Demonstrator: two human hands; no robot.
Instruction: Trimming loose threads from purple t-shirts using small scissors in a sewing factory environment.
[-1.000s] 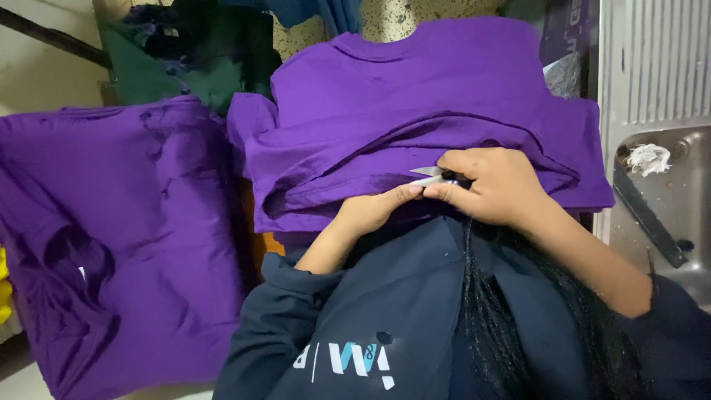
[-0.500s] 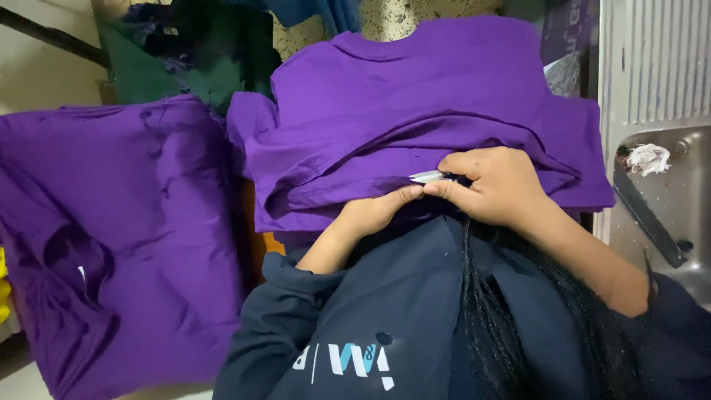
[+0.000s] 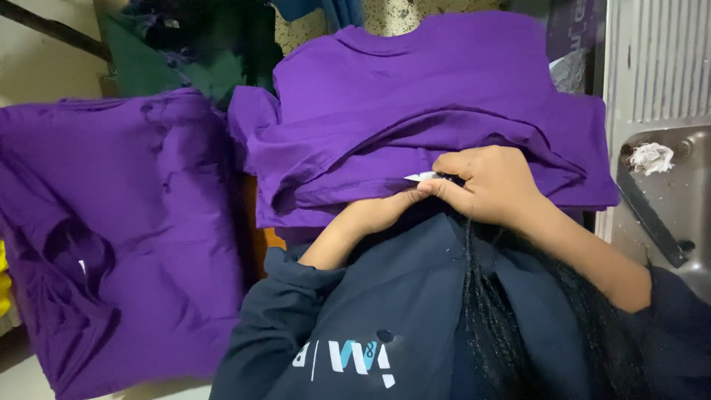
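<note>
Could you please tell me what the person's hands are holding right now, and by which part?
Both hands pinch a small white tag at the hem of the folded purple cotton T-shirt: right hand by its end, left hand from below.

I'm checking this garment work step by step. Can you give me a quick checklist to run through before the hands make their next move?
1. Right hand pinches the small white tag: ok.
2. Left hand meets it at the tag: ok.
3. Purple shirt lies flat: not ok, folds bunch near the hem.
4. Tag's attachment to the shirt: cannot tell.
5. Second purple garment lies apart, to the left: ok.
</note>
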